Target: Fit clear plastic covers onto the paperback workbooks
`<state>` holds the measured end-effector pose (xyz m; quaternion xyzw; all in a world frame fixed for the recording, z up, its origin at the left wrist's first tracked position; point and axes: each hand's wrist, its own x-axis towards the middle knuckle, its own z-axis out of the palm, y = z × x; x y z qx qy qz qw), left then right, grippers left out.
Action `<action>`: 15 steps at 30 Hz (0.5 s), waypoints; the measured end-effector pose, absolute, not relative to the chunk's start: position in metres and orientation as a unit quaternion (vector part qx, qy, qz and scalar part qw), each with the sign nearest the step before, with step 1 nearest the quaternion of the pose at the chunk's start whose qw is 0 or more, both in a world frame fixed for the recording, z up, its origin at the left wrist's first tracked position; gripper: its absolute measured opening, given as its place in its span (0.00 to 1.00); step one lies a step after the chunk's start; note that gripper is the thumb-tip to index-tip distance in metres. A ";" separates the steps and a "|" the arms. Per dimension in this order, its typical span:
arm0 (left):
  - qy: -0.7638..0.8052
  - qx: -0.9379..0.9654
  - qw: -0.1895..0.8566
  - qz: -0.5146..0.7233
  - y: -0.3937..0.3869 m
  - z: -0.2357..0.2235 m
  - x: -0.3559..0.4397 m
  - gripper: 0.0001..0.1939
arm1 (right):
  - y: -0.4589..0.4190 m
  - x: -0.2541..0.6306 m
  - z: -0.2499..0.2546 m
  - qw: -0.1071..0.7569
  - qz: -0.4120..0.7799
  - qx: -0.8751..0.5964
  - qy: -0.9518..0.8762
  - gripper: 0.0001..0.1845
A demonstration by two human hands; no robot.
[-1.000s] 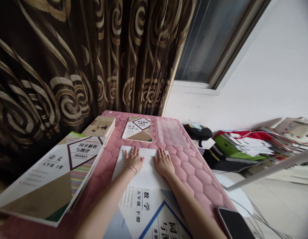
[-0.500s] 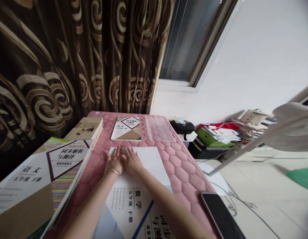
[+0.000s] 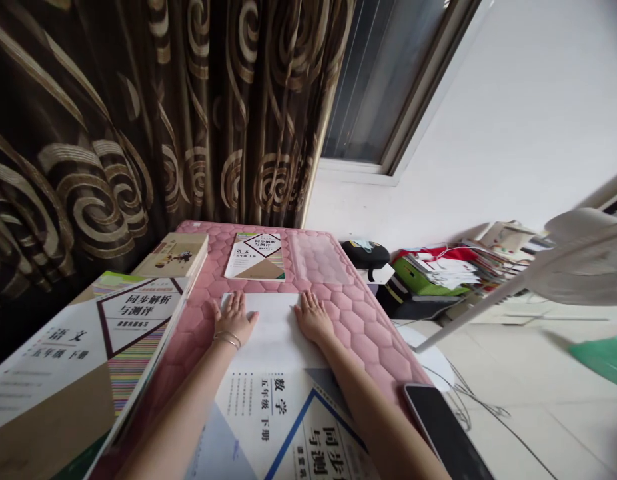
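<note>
A mathematics workbook cover (image 3: 248,407) with Chinese print and a blue diagonal band lies in front of me on the pink padded surface. Beyond its printed part is a plain white sheet (image 3: 273,333); whether the two are one piece I cannot tell. My left hand (image 3: 235,320), a bracelet at its wrist, rests flat on the sheet's far left corner, fingers apart. On the far right corner lies my right hand (image 3: 314,319), also flat with fingers stretched out. Neither hand holds anything. My right forearm covers part of the cover's right side.
Stacked books (image 3: 73,360) stand at the left, a tan book (image 3: 173,257) behind them. Farther off lie a smaller workbook (image 3: 255,256) and a translucent pouch (image 3: 321,259). A phone (image 3: 441,427) is at the right edge; a white fan (image 3: 583,253) stands beyond it.
My hands were side by side near the sheet's left part. The right hand has slid right to the other corner, and the left has barely moved. More of the cover shows.
</note>
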<state>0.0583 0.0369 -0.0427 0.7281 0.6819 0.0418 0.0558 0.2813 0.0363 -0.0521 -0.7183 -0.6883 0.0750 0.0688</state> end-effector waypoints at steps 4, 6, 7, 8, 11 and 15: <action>0.717 0.696 0.039 0.030 0.035 -0.038 0.041 0.31 | 0.038 0.278 -0.055 0.063 0.064 -0.720 -0.688 0.34; 0.740 0.672 0.031 0.026 0.032 -0.033 0.031 0.29 | 0.038 0.276 -0.056 0.061 0.060 -0.720 -0.689 0.34; 0.753 0.657 0.025 0.026 0.028 -0.031 0.027 0.28 | 0.038 0.276 -0.056 0.059 0.059 -0.721 -0.688 0.34; 0.761 0.647 0.014 0.029 0.023 -0.029 0.023 0.27 | 0.038 0.276 -0.056 0.056 0.057 -0.722 -0.688 0.34; 0.726 0.685 -0.017 0.050 0.002 -0.028 0.018 0.28 | 0.036 0.277 -0.056 0.050 0.050 -0.720 -0.690 0.33; 0.622 0.777 -0.010 0.096 -0.033 -0.041 0.021 0.24 | 0.035 0.275 -0.048 0.051 0.039 -0.719 -0.692 0.32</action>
